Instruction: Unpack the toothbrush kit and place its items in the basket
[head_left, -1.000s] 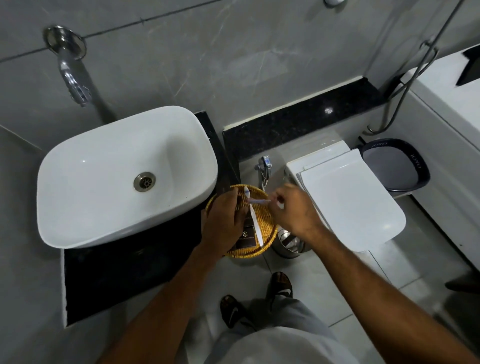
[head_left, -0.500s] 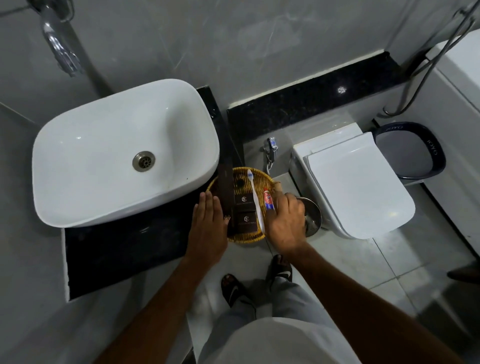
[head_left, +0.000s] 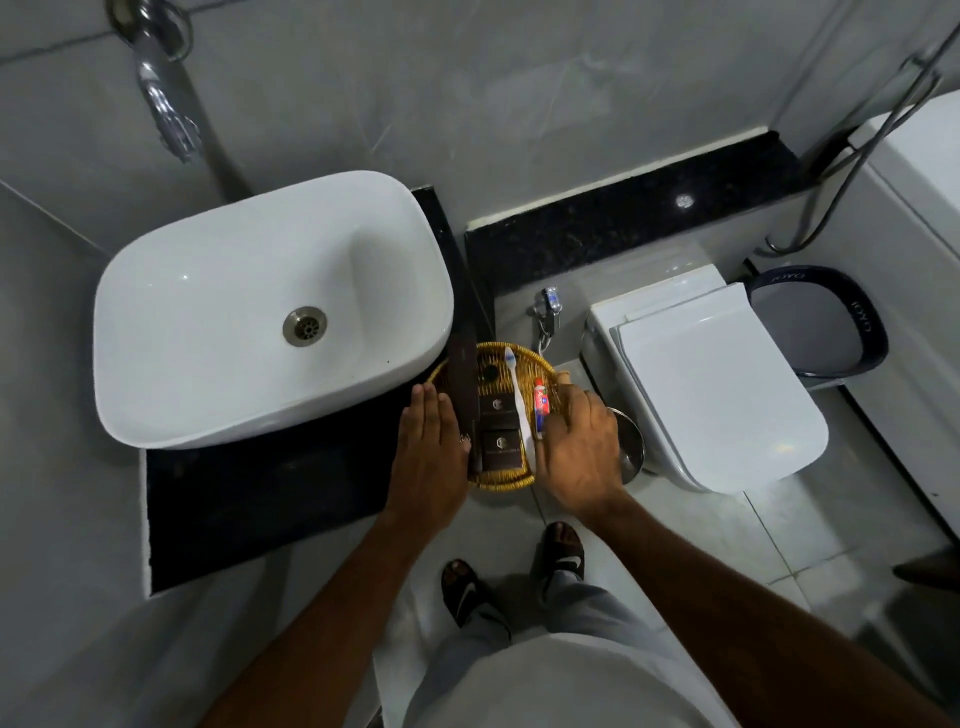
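A round woven basket sits at the right end of the black counter. In it lie a white toothbrush, a small red toothpaste tube, two dark brown boxes and a long dark box. My left hand rests flat on the counter, touching the basket's left rim and holding nothing. My right hand lies over the basket's right rim. Its bent fingers touch the lower end of the tube without closing round it.
A white sink fills the counter to the left. A steel bin stands under my right hand, beside a toilet with its lid down. A dark bucket is at far right. My sandalled feet are below.
My right hand held the toothbrush over the basket; it now lies in the basket with the toothpaste tube beside it. My left hand has moved out of the basket onto the counter.
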